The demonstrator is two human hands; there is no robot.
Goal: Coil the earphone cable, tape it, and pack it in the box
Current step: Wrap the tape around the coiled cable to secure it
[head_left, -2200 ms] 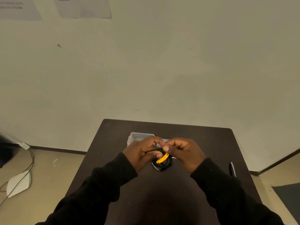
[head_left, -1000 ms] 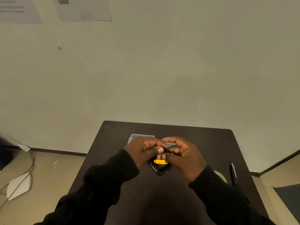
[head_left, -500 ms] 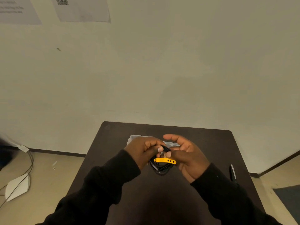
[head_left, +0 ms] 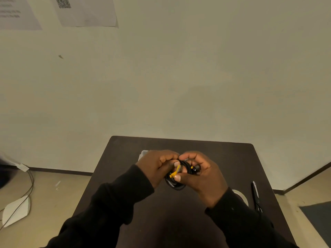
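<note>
Fingers [head_left: 167, 158] of the left hand [head_left: 155, 169] and right hand [head_left: 202, 173] are curling around the coiled black earphone cable [head_left: 176, 185] above the table [head_left: 223, 158], pinching a yellow tie [head_left: 174, 172] slanting upward-right between both thumbs, the clear box [head_left: 143, 153] lying just beyond the left knuckles.

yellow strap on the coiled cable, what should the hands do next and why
Probably fasten it: the yellow strap crosses the coiled black cable with one end sticking out loose. The left hand and right hand both grip the bundle above the table, so closing the strap comes before boxing.
</note>
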